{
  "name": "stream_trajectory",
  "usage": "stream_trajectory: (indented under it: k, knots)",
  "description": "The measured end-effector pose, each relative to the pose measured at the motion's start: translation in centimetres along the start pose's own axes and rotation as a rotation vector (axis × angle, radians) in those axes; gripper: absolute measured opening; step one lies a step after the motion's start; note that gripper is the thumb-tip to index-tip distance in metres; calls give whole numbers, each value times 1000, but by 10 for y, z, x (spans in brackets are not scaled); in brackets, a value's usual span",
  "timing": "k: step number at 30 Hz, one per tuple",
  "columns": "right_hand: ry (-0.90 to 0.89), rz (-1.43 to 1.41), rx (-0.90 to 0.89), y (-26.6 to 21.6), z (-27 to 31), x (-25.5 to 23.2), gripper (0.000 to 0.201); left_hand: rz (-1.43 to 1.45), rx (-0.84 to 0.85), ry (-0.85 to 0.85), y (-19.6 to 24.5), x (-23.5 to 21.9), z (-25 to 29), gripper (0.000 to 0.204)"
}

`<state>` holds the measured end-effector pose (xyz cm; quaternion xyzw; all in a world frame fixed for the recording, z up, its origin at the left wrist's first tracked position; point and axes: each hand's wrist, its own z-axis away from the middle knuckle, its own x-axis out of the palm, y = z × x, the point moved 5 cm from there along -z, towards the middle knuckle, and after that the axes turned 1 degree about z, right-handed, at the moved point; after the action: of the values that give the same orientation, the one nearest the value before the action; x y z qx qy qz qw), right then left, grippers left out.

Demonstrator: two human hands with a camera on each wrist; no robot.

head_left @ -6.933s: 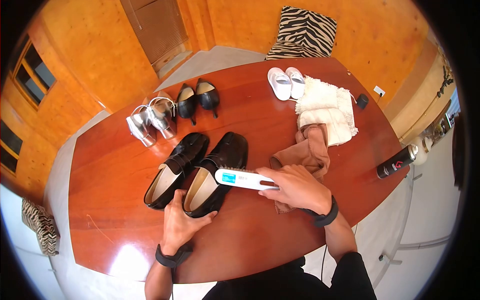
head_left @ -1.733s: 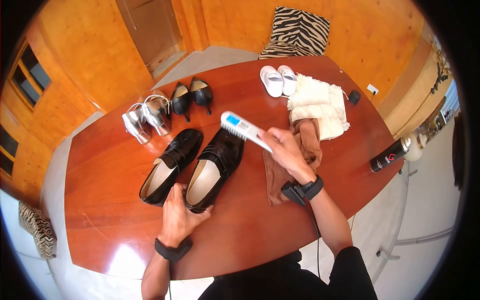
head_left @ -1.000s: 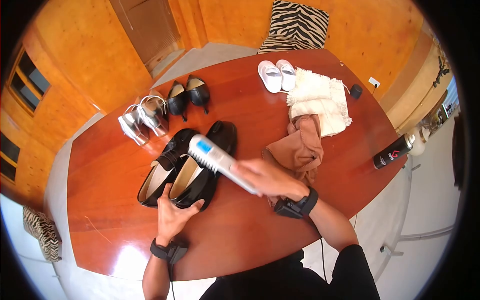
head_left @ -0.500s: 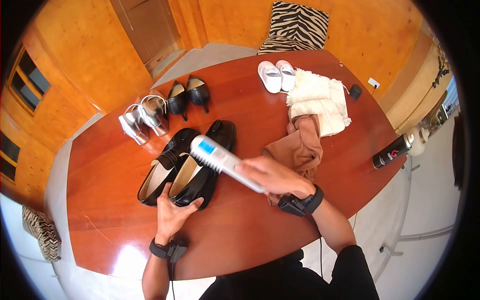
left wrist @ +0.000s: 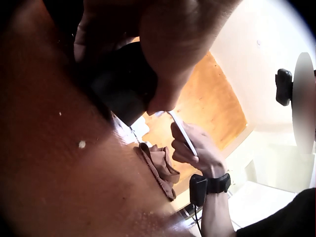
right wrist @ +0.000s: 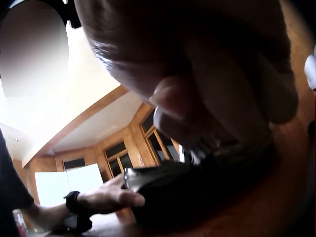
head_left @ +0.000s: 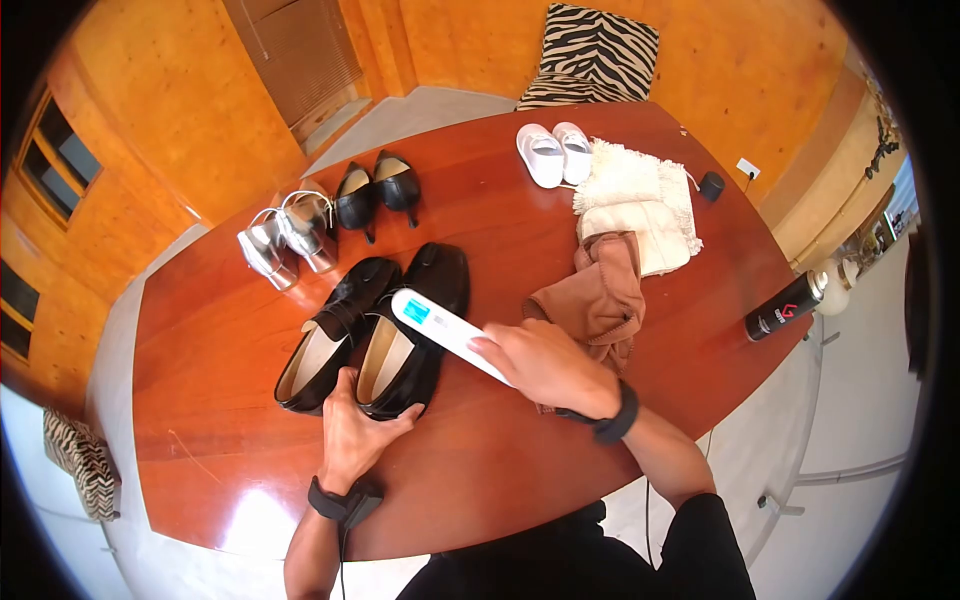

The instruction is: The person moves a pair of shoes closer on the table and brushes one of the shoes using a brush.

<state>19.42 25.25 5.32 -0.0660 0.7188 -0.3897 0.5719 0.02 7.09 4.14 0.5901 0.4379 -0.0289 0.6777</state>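
Observation:
My left hand (head_left: pixel 355 438) grips the heel of a glossy black loafer (head_left: pixel 440 275), thumb on the right side and fingers on the left. A white brush (head_left: pixel 440 325) with a blue label is held by its handle in my right hand (head_left: pixel 560 372). The brush head overlaps the loafer's right side near the opening, its bristles facing down and hidden from the head view. In the right wrist view the dark loafer (right wrist: pixel 163 192) lies beneath the brush and fingers. Its mate, another black loafer (head_left: pixel 350 305), stands alongside on the left.
Silver heeled shoes (head_left: pixel 305 235) and black pumps (head_left: pixel 375 195) stand at the back left of the table (head_left: pixel 230 440). White small shoes (head_left: pixel 555 155), a cream fringed cloth (head_left: pixel 640 215) and a brown cloth (head_left: pixel 600 300) lie right. A black spray can (head_left: pixel 785 308) is near the right edge.
The brush went from the loafer's toe back to its side near the opening, then shifted slightly right. The heel in my left hand swung left, then back right.

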Motion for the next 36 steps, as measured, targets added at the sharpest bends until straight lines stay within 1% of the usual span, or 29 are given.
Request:
stream_trajectory:
  k: [1, 2, 3, 5, 6, 8, 9, 10, 12, 13, 14, 16, 17, 19, 21, 24, 28, 30, 31, 34, 35, 36]
  knots:
    - [150, 72, -78, -1, -6, 6, 47, 1, 2, -1, 0, 2, 0, 67]
    - [152, 73, -77, -2, -13, 12, 47, -33, 57, 13, 1, 3, 0, 68]
    - [218, -12, -82, -5, -20, 14, 45, -69, 111, 28, 2, 3, 0, 70]
    - [315, -188, -81, -4, -31, 11, 45, -65, 124, 27, -2, 5, 2, 69]
    - [315, -189, -80, -2, -32, 5, 45, -58, 134, 27, -3, 5, 2, 68]
    - [247, -257, -22, -1, -26, -16, 46, -67, 132, 25, -2, 5, 2, 67]
    - [194, -250, 3, 5, -23, -21, 43, -80, 135, 24, -2, 4, 2, 67]
    - [192, -248, 2, 7, -18, -27, 43, -78, 133, 26, -2, 5, 2, 67]
    - [127, -269, -82, 4, -9, -33, 38, -74, 132, 24, -3, 5, 2, 68]
    - [106, -282, -104, 4, -2, -33, 34, -73, 128, 25, -4, 5, 2, 68]
    - [102, -281, -102, 2, 5, -34, 34, -88, 130, 27, -5, 5, 2, 68]
    - [46, -231, 9, 0, 20, -37, 35, -99, 129, 31, -6, 6, 2, 68]
    - [6, -236, 32, 0, 29, -41, 36, -99, 123, 27, -6, 6, 2, 69]
    - [-11, -206, 41, 7, 43, -43, 36, -97, 112, 24, -7, 6, 2, 69]
    - [-2, -126, 46, 4, 50, -44, 35, -114, 145, 21, -6, 6, 1, 70]
    - [24, -171, 27, 4, 45, -40, 32, -88, 130, 7, -6, 5, 1, 69]
    - [49, -188, 14, 0, 18, -29, 30, -71, 110, -4, -6, 6, 0, 70]
    - [56, -311, -3, 8, -1, -17, 28, -72, 119, 1, -6, 8, 1, 70]
    - [146, -303, -127, 11, -13, -9, 29, -74, 124, 3, -6, 8, 1, 70]
    - [146, -226, -82, -11, -21, -9, 31, -107, 137, 8, -6, 6, 1, 71]
    - [113, -180, -53, -20, -23, -15, 38, -116, 133, 3, -7, 7, 1, 72]
    - [109, -180, -54, -19, -25, -13, 38, -124, 127, -3, -9, 7, 2, 72]
